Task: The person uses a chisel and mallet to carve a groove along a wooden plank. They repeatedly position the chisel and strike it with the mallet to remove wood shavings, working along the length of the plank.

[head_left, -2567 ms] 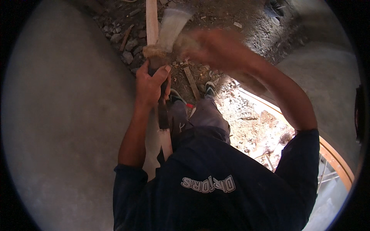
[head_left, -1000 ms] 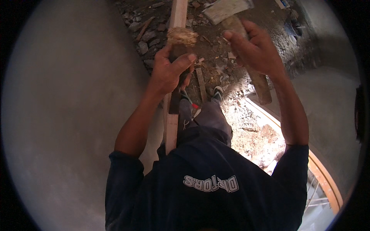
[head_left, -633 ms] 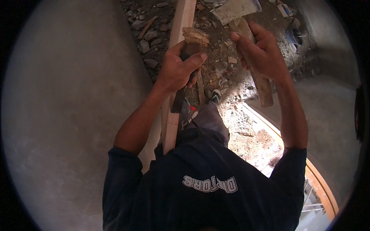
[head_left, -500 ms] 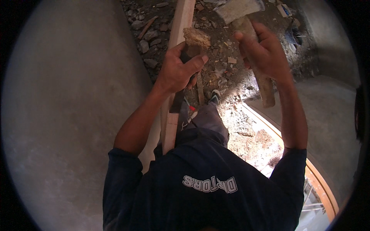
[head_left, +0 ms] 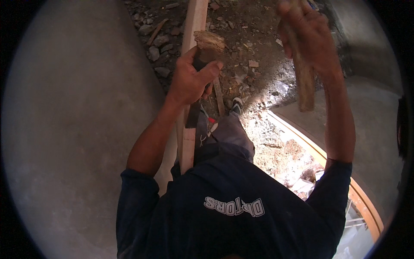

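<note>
My left hand is wrapped round the handle of a chisel. The frayed wooden butt of that handle sticks up above my thumb, and the dark flat blade points back toward me, its end at a long pale timber. The timber runs from my waist away to the top edge, under the left hand. Off to the right, my raised right hand grips a wooden-handled mallet. Its handle hangs below the fist; the mallet's head lies beyond the top edge, out of sight.
A smooth grey wall stands close on the left. Stones and rubble litter the ground ahead. An orange-brown wooden frame edge curves along the bright opening at right, beside another grey wall. My shoe shows below.
My right hand has risen up and to the right with the mallet, taking its head out of view. The left hand and chisel keep their place on the timber, shifted slightly left in view.
</note>
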`<state>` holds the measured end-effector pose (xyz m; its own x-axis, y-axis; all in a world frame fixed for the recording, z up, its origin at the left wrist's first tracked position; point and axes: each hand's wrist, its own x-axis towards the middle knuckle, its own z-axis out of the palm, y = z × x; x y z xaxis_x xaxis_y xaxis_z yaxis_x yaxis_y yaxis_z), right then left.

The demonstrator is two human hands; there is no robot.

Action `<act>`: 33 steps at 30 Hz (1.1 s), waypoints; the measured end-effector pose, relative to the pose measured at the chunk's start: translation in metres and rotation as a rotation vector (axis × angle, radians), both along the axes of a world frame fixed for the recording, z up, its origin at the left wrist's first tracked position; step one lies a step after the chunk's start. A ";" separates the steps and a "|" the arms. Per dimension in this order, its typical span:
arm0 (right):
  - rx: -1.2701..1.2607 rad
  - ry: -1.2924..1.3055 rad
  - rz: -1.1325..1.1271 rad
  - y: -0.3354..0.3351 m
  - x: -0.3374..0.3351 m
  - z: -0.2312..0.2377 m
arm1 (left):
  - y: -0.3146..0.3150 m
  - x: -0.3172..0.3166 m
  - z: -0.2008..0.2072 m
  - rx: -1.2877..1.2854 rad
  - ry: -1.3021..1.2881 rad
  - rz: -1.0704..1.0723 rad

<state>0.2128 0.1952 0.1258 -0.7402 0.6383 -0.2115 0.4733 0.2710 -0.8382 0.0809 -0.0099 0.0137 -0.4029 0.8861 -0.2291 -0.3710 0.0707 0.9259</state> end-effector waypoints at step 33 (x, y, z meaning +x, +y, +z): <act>0.002 -0.097 0.099 0.021 -0.004 0.022 | -0.008 0.014 -0.002 0.061 0.033 -0.011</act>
<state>0.2089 0.2165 0.1480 -0.7755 0.5639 -0.2840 0.5233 0.3222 -0.7889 0.0947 -0.0182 0.0117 -0.4000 0.9022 -0.1615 -0.3393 0.0180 0.9405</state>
